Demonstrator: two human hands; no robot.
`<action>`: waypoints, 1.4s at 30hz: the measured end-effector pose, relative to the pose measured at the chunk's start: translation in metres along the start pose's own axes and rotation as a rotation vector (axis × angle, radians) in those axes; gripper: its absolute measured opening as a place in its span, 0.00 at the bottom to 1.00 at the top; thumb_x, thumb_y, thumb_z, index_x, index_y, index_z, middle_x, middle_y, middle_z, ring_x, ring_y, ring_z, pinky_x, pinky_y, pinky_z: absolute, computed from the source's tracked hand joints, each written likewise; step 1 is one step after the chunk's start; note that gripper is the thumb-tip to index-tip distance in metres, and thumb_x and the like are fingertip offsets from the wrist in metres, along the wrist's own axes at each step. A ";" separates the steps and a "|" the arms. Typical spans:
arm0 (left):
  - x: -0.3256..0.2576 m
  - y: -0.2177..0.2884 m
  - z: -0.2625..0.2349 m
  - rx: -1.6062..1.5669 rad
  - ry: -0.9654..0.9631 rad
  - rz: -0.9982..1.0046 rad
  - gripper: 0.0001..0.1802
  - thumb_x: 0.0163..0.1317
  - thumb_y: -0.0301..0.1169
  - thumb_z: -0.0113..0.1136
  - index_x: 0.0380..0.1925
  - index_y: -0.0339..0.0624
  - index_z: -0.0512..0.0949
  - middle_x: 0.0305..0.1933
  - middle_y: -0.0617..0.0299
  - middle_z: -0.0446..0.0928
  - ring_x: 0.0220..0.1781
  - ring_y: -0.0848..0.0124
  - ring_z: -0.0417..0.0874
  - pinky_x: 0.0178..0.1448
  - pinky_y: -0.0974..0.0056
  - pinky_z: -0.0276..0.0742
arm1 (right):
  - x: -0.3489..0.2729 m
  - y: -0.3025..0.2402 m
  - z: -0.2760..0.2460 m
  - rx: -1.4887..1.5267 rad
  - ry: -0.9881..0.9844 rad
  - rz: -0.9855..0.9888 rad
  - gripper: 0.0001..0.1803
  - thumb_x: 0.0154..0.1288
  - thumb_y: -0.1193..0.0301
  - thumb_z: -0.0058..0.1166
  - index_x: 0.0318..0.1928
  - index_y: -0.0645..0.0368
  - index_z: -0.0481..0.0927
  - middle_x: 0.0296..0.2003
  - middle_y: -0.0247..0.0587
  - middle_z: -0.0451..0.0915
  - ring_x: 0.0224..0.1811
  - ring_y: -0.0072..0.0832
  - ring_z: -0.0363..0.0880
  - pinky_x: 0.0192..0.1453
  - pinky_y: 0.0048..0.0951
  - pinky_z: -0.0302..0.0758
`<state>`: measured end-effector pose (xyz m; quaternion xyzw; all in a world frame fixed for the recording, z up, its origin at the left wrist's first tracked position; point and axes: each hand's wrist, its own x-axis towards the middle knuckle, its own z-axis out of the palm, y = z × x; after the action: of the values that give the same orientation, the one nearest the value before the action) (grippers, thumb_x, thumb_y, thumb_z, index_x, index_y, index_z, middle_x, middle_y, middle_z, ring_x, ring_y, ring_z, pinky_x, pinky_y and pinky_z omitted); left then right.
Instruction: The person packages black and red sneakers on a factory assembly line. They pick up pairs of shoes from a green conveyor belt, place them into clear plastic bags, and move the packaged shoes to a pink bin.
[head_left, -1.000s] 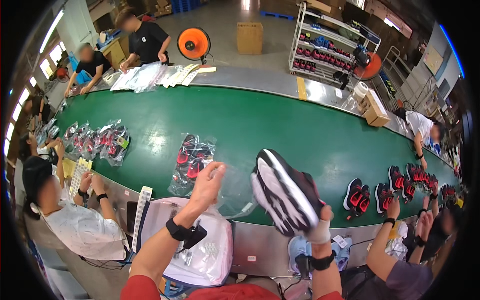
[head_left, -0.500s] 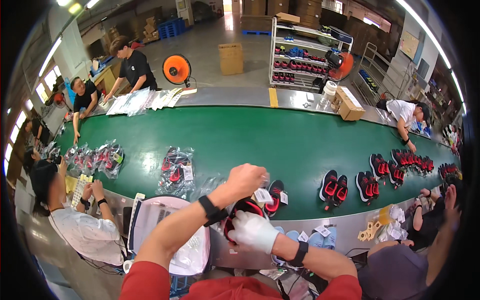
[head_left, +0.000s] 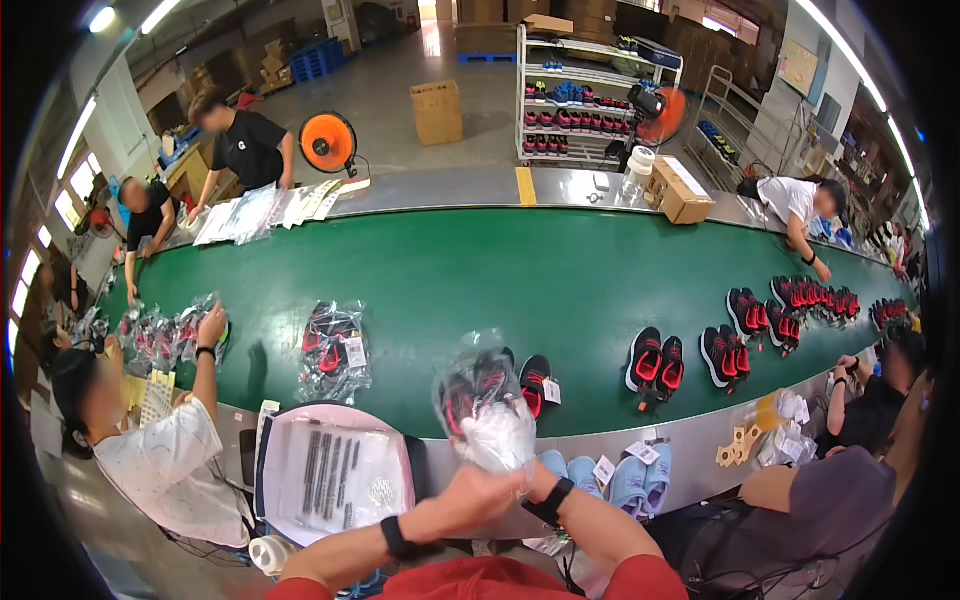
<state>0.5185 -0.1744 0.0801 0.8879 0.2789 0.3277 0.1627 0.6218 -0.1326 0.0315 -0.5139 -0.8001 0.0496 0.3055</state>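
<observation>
- A black and red shoe (head_left: 457, 395) is seen within a clear plastic bag (head_left: 470, 350), just ahead of the gloved right hand (head_left: 500, 440).
- The shoe is judged light, soft in the upper and firmer in the sole; it is best taken by the heel. The bag is judged thin, slippery and easily torn, so its doubled edge should be pinched.
- The right hand is covered by plastic, against the shoe; how far it is opened cannot be told.
- The bare left hand (head_left: 475, 500) is curled nearly closed, and the bag's near end appears to be gripped.
- Beyond the right hand, a tagged shoe (head_left: 533, 385) is placed on the green desk (head_left: 460, 270).
</observation>
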 end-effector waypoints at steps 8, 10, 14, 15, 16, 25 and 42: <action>0.035 -0.082 -0.030 0.261 -0.015 -0.237 0.07 0.46 0.27 0.56 0.28 0.43 0.71 0.18 0.52 0.74 0.20 0.53 0.77 0.22 0.57 0.72 | 0.047 -0.027 0.050 0.046 -0.139 -0.166 0.09 0.50 0.64 0.54 0.31 0.53 0.78 0.27 0.41 0.77 0.34 0.38 0.76 0.37 0.41 0.72; 0.045 -0.036 -0.026 0.067 -0.325 -0.021 0.08 0.48 0.30 0.58 0.30 0.46 0.72 0.16 0.55 0.72 0.18 0.54 0.77 0.20 0.54 0.70 | 0.035 0.004 0.098 0.292 0.079 -0.312 0.10 0.50 0.61 0.56 0.31 0.51 0.78 0.30 0.42 0.77 0.36 0.39 0.74 0.36 0.42 0.72; 0.025 -0.052 -0.107 -0.017 -0.168 -0.346 0.15 0.53 0.33 0.58 0.42 0.47 0.73 0.29 0.55 0.76 0.28 0.54 0.78 0.28 0.56 0.73 | 0.131 -0.031 0.049 0.058 -0.220 -0.268 0.17 0.53 0.52 0.55 0.35 0.49 0.76 0.29 0.44 0.73 0.34 0.41 0.72 0.38 0.42 0.70; 0.025 -0.055 -0.129 0.066 -0.252 -0.473 0.18 0.54 0.34 0.58 0.46 0.47 0.72 0.36 0.53 0.77 0.35 0.54 0.80 0.34 0.55 0.75 | 0.150 -0.041 0.050 0.064 -0.189 -0.076 0.24 0.51 0.50 0.56 0.41 0.53 0.74 0.31 0.47 0.71 0.35 0.43 0.72 0.40 0.42 0.70; 0.016 -0.068 -0.135 0.070 -0.006 -0.448 0.21 0.54 0.32 0.60 0.49 0.45 0.71 0.39 0.52 0.76 0.38 0.54 0.78 0.37 0.56 0.74 | 0.163 -0.035 0.055 0.012 -0.174 -0.025 0.28 0.52 0.48 0.56 0.44 0.57 0.71 0.34 0.47 0.73 0.41 0.43 0.72 0.44 0.41 0.70; -0.179 -0.080 -0.011 0.107 -0.267 -1.077 0.29 0.55 0.47 0.59 0.48 0.38 0.67 0.40 0.48 0.72 0.40 0.51 0.77 0.36 0.52 0.75 | 0.085 -0.018 -0.020 0.129 -0.569 -0.046 0.12 0.58 0.61 0.50 0.35 0.56 0.77 0.29 0.47 0.78 0.31 0.41 0.79 0.33 0.40 0.75; -0.201 -0.101 0.011 -0.275 0.138 -1.303 0.14 0.59 0.37 0.54 0.34 0.34 0.77 0.26 0.50 0.76 0.31 0.57 0.79 0.38 0.59 0.74 | 0.060 -0.036 -0.151 0.138 -0.558 -0.239 0.12 0.55 0.64 0.56 0.37 0.55 0.77 0.24 0.41 0.76 0.28 0.37 0.77 0.31 0.35 0.73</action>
<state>0.3601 -0.2164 -0.0743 0.4861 0.7237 0.2511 0.4207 0.6579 -0.1336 0.1934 -0.3606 -0.9026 0.2069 0.1118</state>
